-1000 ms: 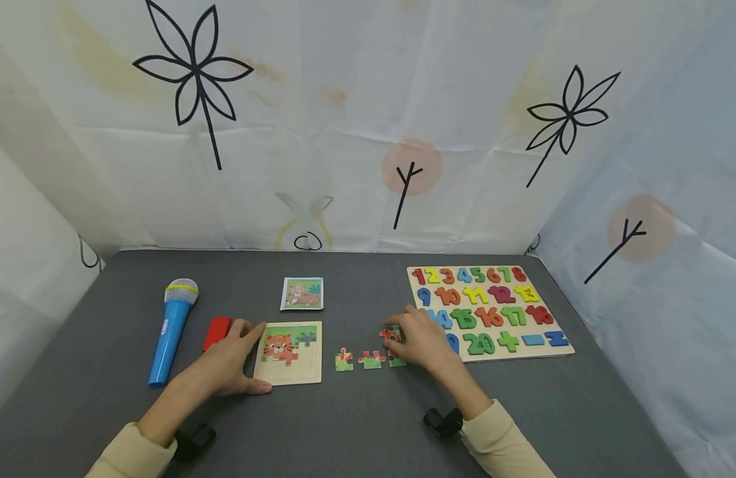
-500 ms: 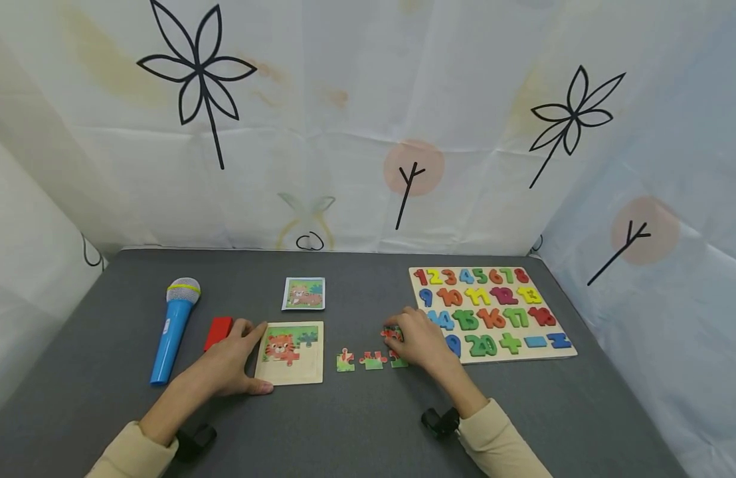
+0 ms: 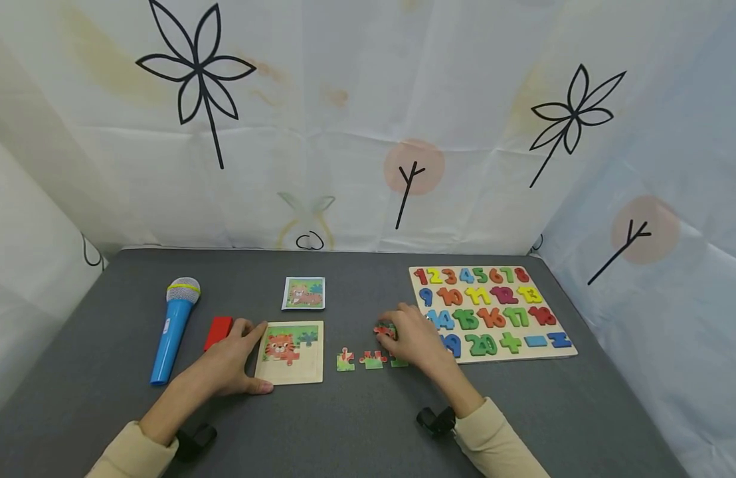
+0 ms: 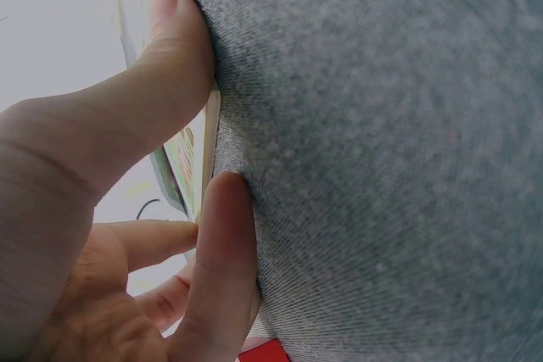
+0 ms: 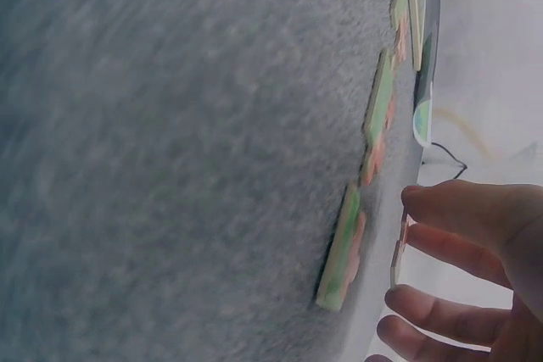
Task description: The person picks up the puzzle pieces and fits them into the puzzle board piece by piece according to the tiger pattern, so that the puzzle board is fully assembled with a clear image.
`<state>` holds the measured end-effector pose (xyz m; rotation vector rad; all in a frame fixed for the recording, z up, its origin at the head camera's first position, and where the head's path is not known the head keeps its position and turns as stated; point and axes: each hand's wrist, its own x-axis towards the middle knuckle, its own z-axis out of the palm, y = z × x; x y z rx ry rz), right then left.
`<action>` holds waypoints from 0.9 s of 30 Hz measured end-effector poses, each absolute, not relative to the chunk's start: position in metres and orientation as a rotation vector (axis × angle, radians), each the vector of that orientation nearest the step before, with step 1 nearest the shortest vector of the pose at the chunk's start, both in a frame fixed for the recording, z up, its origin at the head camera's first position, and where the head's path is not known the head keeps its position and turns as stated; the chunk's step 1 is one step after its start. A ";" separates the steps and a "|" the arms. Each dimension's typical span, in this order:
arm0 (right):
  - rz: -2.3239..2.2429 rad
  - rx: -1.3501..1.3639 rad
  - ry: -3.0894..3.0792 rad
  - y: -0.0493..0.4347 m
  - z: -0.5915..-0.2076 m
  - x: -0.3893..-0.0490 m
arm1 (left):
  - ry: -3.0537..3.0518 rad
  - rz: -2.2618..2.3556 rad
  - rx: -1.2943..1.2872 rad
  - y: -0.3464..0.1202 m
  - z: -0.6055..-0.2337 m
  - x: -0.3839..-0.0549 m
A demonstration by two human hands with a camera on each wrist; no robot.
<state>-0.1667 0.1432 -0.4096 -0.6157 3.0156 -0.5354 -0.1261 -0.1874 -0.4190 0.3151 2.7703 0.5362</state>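
Observation:
My left hand (image 3: 227, 364) holds the left side of a small wooden jigsaw board (image 3: 296, 373), thumb at its near corner and index finger near its far corner. A few pieces with a tiger picture fill its upper part; the rest is bare wood. My right hand (image 3: 417, 337) pinches a red-and-green puzzle piece (image 5: 398, 256) between thumb and fingers, above the table in the right wrist view. Three loose pieces lie in a row between the hands: a left one (image 3: 345, 362), a middle one (image 3: 373, 361) and a right one (image 3: 398, 363) partly hidden by the right hand.
A number puzzle board (image 3: 493, 312) lies beyond and right of the right hand. Behind the jigsaw is a small picture card or second puzzle (image 3: 303, 294). A red block (image 3: 218, 330) and blue toy microphone (image 3: 172, 338) lie left. A grey cloth (image 3: 356, 425) covers the table.
My right hand has shifted slightly left with the puzzle piece, away from the number board, showing more of the piece. The left hand stays on the jigsaw board.

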 end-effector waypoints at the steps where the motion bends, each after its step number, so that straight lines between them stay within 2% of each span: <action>1: -0.534 -0.621 3.018 0.142 -0.409 -0.166 | 2.771 0.534 0.314 -0.187 -0.419 -0.126; 27: -0.607 -0.846 2.987 0.072 -0.397 -0.157 | 2.764 0.535 0.305 -0.187 -0.419 -0.126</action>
